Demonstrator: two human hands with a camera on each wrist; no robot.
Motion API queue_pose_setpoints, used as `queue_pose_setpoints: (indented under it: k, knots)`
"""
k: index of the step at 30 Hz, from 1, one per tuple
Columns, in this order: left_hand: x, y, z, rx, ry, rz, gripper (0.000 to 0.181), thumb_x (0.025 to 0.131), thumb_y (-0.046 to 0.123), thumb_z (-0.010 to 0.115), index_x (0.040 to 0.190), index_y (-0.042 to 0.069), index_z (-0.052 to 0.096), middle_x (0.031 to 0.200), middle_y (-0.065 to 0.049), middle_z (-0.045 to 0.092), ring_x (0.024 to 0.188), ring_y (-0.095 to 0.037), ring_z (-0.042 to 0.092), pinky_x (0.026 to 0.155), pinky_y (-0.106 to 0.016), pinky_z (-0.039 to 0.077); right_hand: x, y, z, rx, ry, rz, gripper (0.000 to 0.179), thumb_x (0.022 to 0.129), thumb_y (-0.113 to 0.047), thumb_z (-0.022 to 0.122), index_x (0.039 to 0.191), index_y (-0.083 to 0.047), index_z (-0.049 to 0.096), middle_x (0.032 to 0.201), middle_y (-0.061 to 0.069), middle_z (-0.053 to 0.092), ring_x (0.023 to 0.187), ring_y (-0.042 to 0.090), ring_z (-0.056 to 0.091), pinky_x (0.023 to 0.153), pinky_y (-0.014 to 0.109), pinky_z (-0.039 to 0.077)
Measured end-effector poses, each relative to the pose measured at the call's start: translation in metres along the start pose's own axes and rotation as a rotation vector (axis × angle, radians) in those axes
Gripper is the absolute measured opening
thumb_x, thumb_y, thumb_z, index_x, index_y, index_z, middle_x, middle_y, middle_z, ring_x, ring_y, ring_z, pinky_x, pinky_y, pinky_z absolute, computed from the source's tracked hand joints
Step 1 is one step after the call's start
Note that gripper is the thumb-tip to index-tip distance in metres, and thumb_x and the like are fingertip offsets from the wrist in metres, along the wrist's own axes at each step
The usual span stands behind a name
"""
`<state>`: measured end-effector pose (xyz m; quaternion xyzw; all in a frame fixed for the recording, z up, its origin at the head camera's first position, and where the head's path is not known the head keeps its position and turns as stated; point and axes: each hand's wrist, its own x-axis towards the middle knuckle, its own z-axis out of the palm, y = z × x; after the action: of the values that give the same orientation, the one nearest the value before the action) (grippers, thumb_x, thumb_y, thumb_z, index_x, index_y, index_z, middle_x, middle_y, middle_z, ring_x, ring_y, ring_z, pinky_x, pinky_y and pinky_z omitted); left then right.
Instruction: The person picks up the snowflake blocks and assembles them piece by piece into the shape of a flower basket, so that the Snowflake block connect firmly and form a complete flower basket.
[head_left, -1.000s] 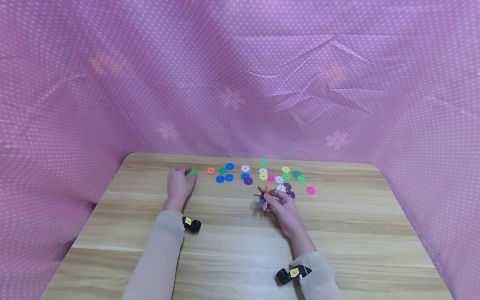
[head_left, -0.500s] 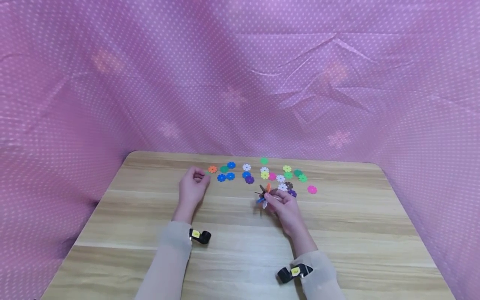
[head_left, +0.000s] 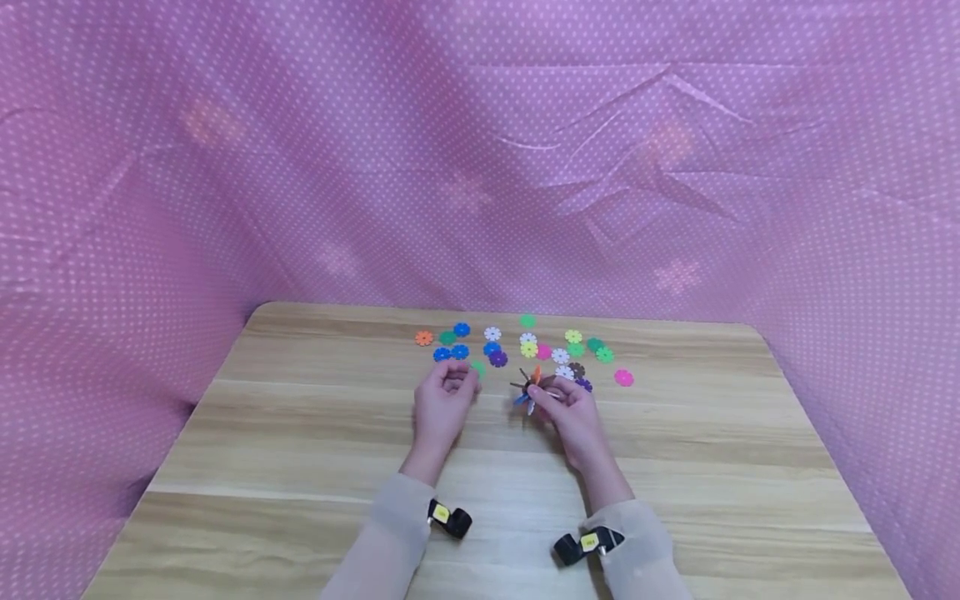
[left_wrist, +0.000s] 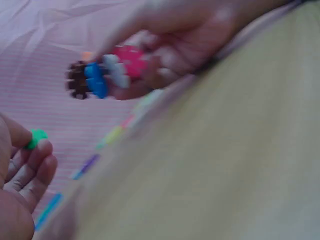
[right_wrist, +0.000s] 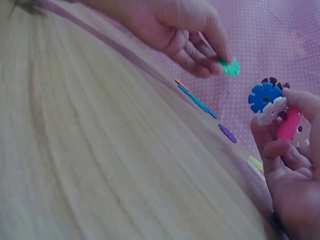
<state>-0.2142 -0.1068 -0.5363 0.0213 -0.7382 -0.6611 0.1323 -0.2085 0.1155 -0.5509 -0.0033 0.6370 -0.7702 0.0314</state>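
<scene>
Green disc (right_wrist: 230, 67), pinched at the fingertips of the left hand (head_left: 444, 402), carried above the table (head_left: 300, 433) toward the cluster of joined discs (head_left: 528, 389) gripped by the right hand (head_left: 570, 412). Both lifted near the table's middle, just short of the loose discs (head_left: 525, 348) scattered along the far edge. Joining step, by the look of it: disc close to the cluster, not touching. Next likely calls for lining a notch up with a free slot and pressing in.
</scene>
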Motion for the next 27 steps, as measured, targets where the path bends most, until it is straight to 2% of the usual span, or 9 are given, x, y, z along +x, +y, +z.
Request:
queue_pose_setpoints:
  k: [3,6,9,13,19,23,27]
  knots:
    - [-0.009,-0.001,0.009,-0.048,-0.045,0.022,0.013,0.1,0.008,0.078,0.111,0.003,0.074,0.094,-0.007,0.077,0.083,-0.021,0.076,0.075,-0.03,0.066,0.0,-0.001,0.002,-0.022,0.039,-0.027,0.024,0.097,-0.009,0.083,0.116,0.002,0.073,0.097,0.002,0.081,0.078,0.012,0.071,0.07,0.023,0.058]
    - [-0.014,0.0,0.014,-0.037,-0.117,0.087,0.013,0.101,0.01,0.079,0.112,0.005,0.074,0.095,-0.006,0.077,0.084,-0.021,0.075,0.076,-0.03,0.066,0.0,0.0,0.002,-0.053,0.078,-0.028,0.03,0.095,-0.009,0.086,0.12,0.003,0.073,0.101,0.003,0.081,0.084,0.013,0.074,0.073,0.025,0.06]
    - [-0.017,0.0,0.019,-0.001,-0.159,0.136,0.011,0.101,0.013,0.08,0.111,0.009,0.075,0.094,-0.003,0.077,0.084,-0.019,0.074,0.076,-0.028,0.065,0.0,0.001,0.001,-0.09,0.106,-0.025,0.036,0.093,-0.009,0.088,0.123,0.002,0.073,0.106,0.006,0.081,0.09,0.016,0.076,0.078,0.026,0.062]
    - [-0.018,-0.002,0.022,0.044,-0.171,0.167,0.009,0.101,0.015,0.08,0.109,0.013,0.076,0.094,0.002,0.076,0.085,-0.016,0.073,0.077,-0.028,0.064,0.0,0.002,0.0,-0.123,0.117,-0.034,0.039,0.091,-0.011,0.09,0.125,0.001,0.074,0.113,0.01,0.08,0.092,0.018,0.076,0.079,0.029,0.063]
    - [-0.02,-0.002,0.024,0.06,-0.193,0.187,0.007,0.102,0.016,0.08,0.105,0.012,0.076,0.093,0.002,0.077,0.081,-0.015,0.074,0.074,-0.03,0.065,-0.002,0.002,0.0,-0.135,0.11,-0.075,0.038,0.092,-0.01,0.088,0.125,0.003,0.074,0.113,0.01,0.079,0.09,0.016,0.074,0.077,0.025,0.061]
    - [-0.02,-0.003,0.024,0.037,-0.216,0.199,0.007,0.102,0.015,0.079,0.102,0.009,0.076,0.092,-0.001,0.078,0.079,-0.019,0.076,0.07,-0.031,0.066,-0.002,0.003,0.0,-0.135,0.107,-0.097,0.037,0.093,-0.008,0.088,0.124,0.005,0.073,0.114,0.01,0.079,0.09,0.014,0.073,0.078,0.024,0.061]
    - [-0.02,-0.004,0.023,0.017,-0.23,0.205,0.005,0.102,0.011,0.078,0.102,0.006,0.076,0.093,-0.009,0.078,0.078,-0.026,0.077,0.069,-0.031,0.066,-0.002,0.004,0.0,-0.144,0.095,-0.109,0.037,0.092,-0.006,0.088,0.125,0.004,0.074,0.117,0.012,0.079,0.094,0.015,0.074,0.083,0.025,0.062]
